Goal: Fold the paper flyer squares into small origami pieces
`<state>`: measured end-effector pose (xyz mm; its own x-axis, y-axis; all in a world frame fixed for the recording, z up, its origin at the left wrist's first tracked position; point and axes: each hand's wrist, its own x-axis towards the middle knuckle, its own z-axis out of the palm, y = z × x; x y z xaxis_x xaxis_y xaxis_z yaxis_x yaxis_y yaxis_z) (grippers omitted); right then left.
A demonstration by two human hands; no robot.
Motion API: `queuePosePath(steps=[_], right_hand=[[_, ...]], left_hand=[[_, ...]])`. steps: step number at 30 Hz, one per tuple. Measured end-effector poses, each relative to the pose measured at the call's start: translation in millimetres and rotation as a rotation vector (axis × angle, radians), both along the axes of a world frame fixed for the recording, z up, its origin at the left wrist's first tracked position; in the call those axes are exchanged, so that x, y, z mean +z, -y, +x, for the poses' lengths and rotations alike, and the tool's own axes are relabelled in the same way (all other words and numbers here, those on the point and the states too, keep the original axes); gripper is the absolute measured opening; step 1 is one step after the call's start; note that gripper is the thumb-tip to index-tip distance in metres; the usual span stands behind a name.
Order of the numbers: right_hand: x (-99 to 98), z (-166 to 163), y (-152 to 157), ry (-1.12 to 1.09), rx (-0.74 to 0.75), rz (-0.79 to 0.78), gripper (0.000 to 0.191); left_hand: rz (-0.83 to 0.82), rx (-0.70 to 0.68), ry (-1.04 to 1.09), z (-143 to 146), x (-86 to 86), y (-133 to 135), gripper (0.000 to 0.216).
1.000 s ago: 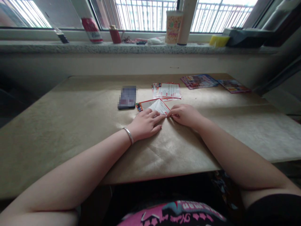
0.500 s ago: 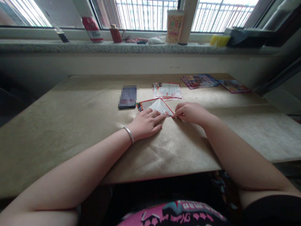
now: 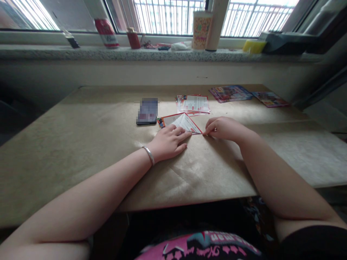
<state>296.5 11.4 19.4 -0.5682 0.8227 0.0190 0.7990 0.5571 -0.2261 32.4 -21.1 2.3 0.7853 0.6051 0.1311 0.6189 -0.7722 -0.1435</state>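
We see the left hand (image 3: 168, 143) pressed flat on the folded leaflet (image 3: 182, 123) at mid-counter (image 3: 81, 144); the right hand (image 3: 223, 128), fingers curled together, touches the leaflet's right corner. Phone (image 3: 147, 111) just left; open counter either side.

Folded leaflet (image 3: 182, 122): white, red border, a colourful printed strip at its left end.
Table cover (image 3: 94, 144): tan kraft brown (creased, plain).
Bracelet (image 3: 148, 155): silver.
Leaflet stack (image 3: 193, 104): white with red print.
Far booklets (image 3: 230, 93): multicoloured, blue and pink.
Can (image 3: 106, 33): red with white.
Sponge (image 3: 252, 46): yellow.
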Motion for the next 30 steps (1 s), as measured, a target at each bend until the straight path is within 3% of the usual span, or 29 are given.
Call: queuePosePath(steps=[3,6,8,12,30], right_hand=[[-5.2,0,-3,-0.097,-0.019,0.001,0.029],[-9.9,-7,-2,-0.228,-0.031,0.117,0.03],[-11.7,-14,1,-0.262,0.056,0.171,0.032],[-11.6,-27,7,-0.13,0.156,0.198,0.03],[-5.4,-40,14,0.136,0.147,0.324,0.024]], left_hand=[[0.008,0.001,-0.005,0,0.1,0,0.05],[0.012,0.001,-0.005,0,0.3,0,0.05],[0.014,-0.005,-0.005,0,0.4,0,0.05],[0.021,-0.013,-0.001,-1,-0.4,0,0.051],[0.025,-0.038,0.041,0,-1.1,-4,0.044]])
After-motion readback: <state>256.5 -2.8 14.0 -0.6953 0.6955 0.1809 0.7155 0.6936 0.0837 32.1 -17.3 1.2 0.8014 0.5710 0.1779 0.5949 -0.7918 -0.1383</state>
